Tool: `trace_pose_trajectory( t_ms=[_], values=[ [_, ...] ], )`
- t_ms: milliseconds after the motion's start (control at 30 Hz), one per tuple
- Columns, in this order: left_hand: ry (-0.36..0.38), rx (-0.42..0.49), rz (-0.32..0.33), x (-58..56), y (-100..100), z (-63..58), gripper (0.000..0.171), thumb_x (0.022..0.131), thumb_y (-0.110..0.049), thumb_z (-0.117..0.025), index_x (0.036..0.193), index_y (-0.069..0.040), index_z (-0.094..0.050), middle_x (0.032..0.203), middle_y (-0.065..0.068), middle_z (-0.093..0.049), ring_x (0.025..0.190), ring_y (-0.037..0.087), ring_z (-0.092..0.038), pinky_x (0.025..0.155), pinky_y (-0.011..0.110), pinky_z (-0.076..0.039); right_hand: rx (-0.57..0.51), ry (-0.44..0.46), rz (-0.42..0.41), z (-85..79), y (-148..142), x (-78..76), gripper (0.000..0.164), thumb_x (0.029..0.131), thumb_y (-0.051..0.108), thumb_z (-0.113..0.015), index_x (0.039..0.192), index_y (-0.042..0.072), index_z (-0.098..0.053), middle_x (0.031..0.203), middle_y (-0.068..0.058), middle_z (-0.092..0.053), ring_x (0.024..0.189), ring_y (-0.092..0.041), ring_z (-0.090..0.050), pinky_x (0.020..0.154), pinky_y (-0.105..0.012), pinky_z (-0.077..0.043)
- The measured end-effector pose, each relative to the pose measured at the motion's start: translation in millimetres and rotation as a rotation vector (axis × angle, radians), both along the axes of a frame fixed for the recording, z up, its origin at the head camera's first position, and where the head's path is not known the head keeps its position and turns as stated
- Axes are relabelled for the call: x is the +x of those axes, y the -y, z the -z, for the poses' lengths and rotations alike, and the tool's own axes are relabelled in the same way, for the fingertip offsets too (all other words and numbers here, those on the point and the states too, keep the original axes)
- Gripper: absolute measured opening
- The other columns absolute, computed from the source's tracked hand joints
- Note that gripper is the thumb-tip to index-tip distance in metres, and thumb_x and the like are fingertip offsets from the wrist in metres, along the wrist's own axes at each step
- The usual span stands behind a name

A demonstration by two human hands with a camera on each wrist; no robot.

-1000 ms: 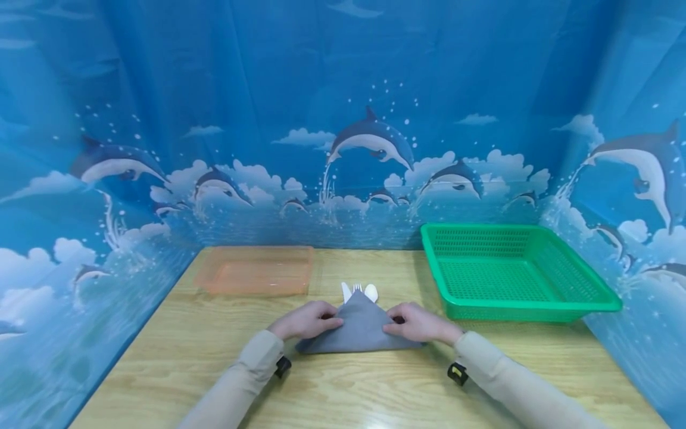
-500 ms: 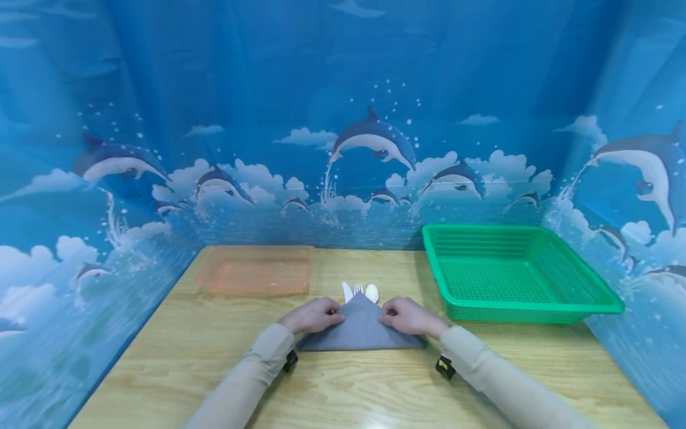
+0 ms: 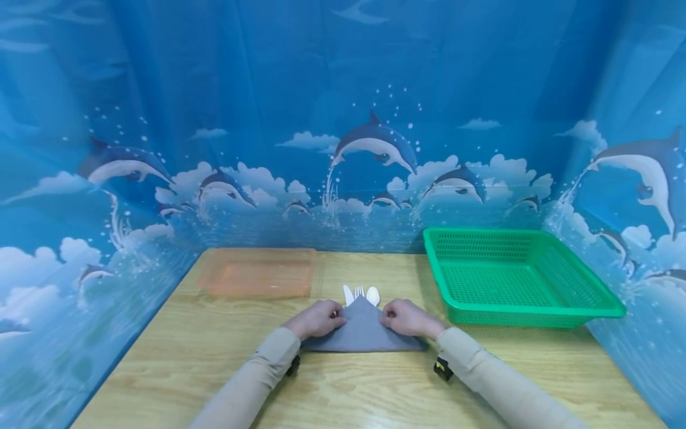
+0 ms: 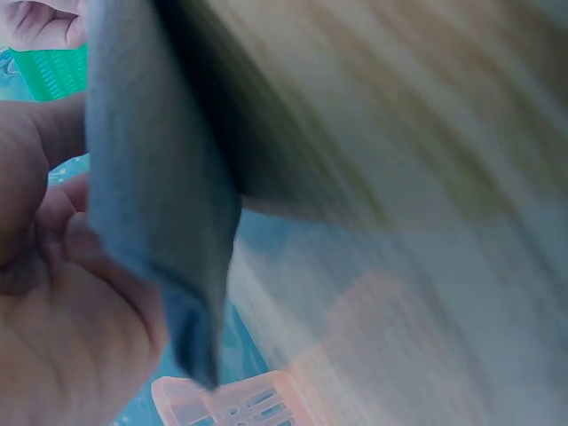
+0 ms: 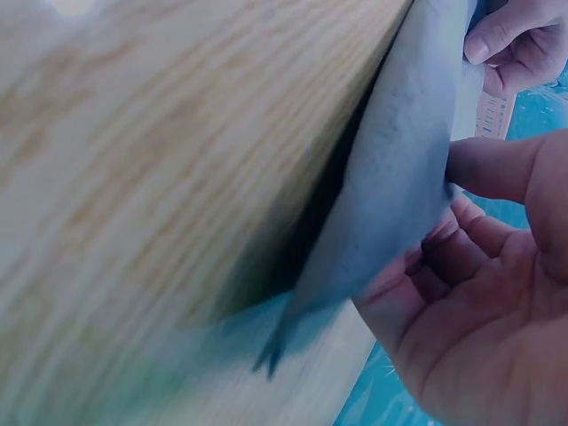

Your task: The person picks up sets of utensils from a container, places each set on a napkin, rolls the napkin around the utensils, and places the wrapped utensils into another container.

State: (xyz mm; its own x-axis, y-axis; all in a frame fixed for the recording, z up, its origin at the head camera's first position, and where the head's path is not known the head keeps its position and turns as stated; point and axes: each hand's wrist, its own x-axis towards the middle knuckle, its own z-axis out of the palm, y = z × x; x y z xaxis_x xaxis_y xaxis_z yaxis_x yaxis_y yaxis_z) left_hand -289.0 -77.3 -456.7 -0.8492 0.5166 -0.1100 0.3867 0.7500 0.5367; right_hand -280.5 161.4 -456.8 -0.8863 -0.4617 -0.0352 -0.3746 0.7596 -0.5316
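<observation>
A grey cloth napkin, folded to a triangle, lies in the middle of the table with its tip pointing away from me. Heads of a white knife, a fork and a spoon show beyond the tip; their handles are hidden by the cloth. My left hand pinches the napkin's left slanted edge, and my right hand pinches the right one. Both wrist views show the napkin between thumb and curled fingers, its outer corner hanging free beside the right hand.
A translucent orange tray stands at the back left of the wooden table. At the back right is a green perforated basket. A blue dolphin-print curtain borders the table behind and at the sides.
Over the last second both hands have shifted slightly inward and forward along the napkin's edges, closer to its tip. The cutlery and containers keep their places.
</observation>
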Motion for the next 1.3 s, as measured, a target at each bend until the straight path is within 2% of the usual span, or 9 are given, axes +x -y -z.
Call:
trace_pose_trajectory(
  t_ms=[167, 333, 400, 533, 600, 700, 833, 967, 1300],
  values=[
    [0.036, -0.009, -0.047, 1.3, -1, -1.3, 0.013, 0.09, -0.025, -0.057, 0.092, -0.012, -0.056, 0.069, -0.003, -0.053, 0.058, 0.011, -0.048, 0.05, 0.027, -0.039, 0.017, 0.02, 0.027, 2.8, 1, -2.3, 0.024, 0.088, 0.022, -0.058, 0.064, 0.017, -0.058, 0.056, 0.006, -0.048, 0.052, -0.009, -0.043, 0.049, -0.026, -0.037],
    [0.029, -0.033, -0.055, 6.4, -1, -4.7, 0.031, 0.089, -0.029, -0.058, 0.111, -0.008, -0.054, 0.081, 0.003, -0.059, 0.069, 0.015, -0.055, 0.057, 0.03, -0.044, 0.013, 0.051, 0.037, 1.2, 3, -3.7, 0.024, 0.088, 0.021, -0.057, 0.065, 0.015, -0.059, 0.058, 0.005, -0.049, 0.053, -0.01, -0.044, 0.05, -0.026, -0.037],
    [-0.026, -0.071, -0.04, 10.7, -3, -6.8, 0.042, 0.088, -0.032, -0.058, 0.119, -0.005, -0.051, 0.094, 0.008, -0.062, 0.081, 0.017, -0.059, 0.067, 0.032, -0.047, 0.011, 0.062, 0.044, 0.4, 3, -3.9, 0.023, 0.088, 0.021, -0.057, 0.066, 0.015, -0.059, 0.059, 0.004, -0.05, 0.053, -0.011, -0.044, 0.05, -0.026, -0.037],
    [-0.228, -0.171, -0.003, 22.6, -12, -12.5, 0.056, 0.087, -0.035, -0.059, 0.129, -0.001, -0.044, 0.116, 0.016, -0.053, 0.104, 0.025, -0.053, 0.084, 0.037, -0.045, 0.016, 0.054, 0.052, 0.1, 4, -4.5, 0.02, 0.087, 0.02, -0.057, 0.068, 0.015, -0.06, 0.061, 0.005, -0.051, 0.055, -0.011, -0.045, 0.051, -0.027, -0.037],
    [-0.335, -0.204, 0.035, 29.1, -17, -14.8, 0.059, 0.087, -0.036, -0.059, 0.131, -0.001, -0.042, 0.124, 0.02, -0.047, 0.113, 0.029, -0.047, 0.09, 0.04, -0.042, 0.008, 0.05, 0.047, 0.5, 4, -4.9, 0.019, 0.087, 0.019, -0.058, 0.069, 0.015, -0.06, 0.061, 0.004, -0.052, 0.055, -0.011, -0.046, 0.051, -0.027, -0.037],
    [-0.412, -0.259, 0.135, 37.7, -26, -14.3, 0.059, 0.09, -0.039, -0.052, 0.135, -0.004, -0.039, 0.138, 0.022, -0.034, 0.127, 0.034, -0.032, 0.099, 0.043, -0.033, 0.005, 0.059, 0.045, 0.4, 3, -5.0, 0.017, 0.086, 0.019, -0.058, 0.07, 0.014, -0.06, 0.062, 0.004, -0.053, 0.055, -0.011, -0.047, 0.05, -0.027, -0.038],
    [-0.383, -0.367, 0.232, 45.0, -37, -8.4, 0.06, 0.096, -0.044, -0.036, 0.142, -0.007, -0.027, 0.146, 0.02, -0.018, 0.134, 0.034, -0.014, 0.107, 0.041, -0.02, 0.016, 0.07, 0.057, 0.9, 3, -6.0, 0.017, 0.086, 0.017, -0.057, 0.07, 0.014, -0.06, 0.06, 0.004, -0.052, 0.054, -0.011, -0.046, 0.048, -0.026, -0.037],
    [-0.36, -0.437, 0.22, 46.7, -44, -3.0, 0.062, 0.096, -0.048, -0.026, 0.144, -0.008, -0.021, 0.148, 0.018, -0.013, 0.136, 0.03, -0.011, 0.108, 0.038, -0.016, 0.019, 0.075, 0.067, 0.8, 4, -6.6, 0.016, 0.085, 0.016, -0.057, 0.069, 0.014, -0.06, 0.059, 0.004, -0.051, 0.052, -0.011, -0.044, 0.048, -0.025, -0.035],
    [-0.268, -0.376, 0.184, 46.4, -48, -0.3, 0.058, 0.096, -0.047, -0.028, 0.145, -0.015, -0.021, 0.148, 0.021, -0.009, 0.136, 0.029, -0.009, 0.107, 0.042, -0.018, -0.003, 0.007, 0.05, 0.8, 3, -4.2, 0.013, 0.083, 0.013, -0.058, 0.071, 0.014, -0.061, 0.061, 0.005, -0.053, 0.054, -0.011, -0.046, 0.049, -0.026, -0.037]
  ],
)
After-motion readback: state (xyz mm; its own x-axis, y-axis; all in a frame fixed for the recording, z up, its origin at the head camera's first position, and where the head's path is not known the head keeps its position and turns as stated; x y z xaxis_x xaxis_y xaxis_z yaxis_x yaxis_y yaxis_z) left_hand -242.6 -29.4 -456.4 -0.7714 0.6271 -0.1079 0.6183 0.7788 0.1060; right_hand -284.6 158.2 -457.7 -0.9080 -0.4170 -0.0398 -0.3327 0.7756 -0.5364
